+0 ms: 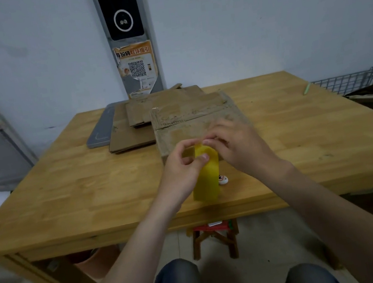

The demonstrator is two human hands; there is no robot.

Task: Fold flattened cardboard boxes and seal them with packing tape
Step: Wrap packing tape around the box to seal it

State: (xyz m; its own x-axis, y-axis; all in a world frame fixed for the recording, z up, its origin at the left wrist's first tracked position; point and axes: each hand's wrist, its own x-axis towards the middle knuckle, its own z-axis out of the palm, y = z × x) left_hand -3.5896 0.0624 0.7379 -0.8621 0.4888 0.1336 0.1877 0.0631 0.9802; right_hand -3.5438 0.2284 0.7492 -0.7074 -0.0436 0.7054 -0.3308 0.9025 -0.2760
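Observation:
A yellow roll of packing tape [207, 179] stands on edge above the wooden table [89, 180], near its front edge. My left hand [182, 166] grips the roll from the left, thumb on its top. My right hand [237, 148] pinches the tape at the top of the roll with its fingertips. Just behind both hands sits a folded brown cardboard box [189, 121], its top flaps closed. Further back lies a stack of flattened cardboard boxes [131, 132].
A grey flat board [99, 132] lies under the flattened stack at the back left. A small white round object [222, 179] sits beside the roll. A wire rack [346, 83] stands off the table's right side. A stool [215, 238] is under the table.

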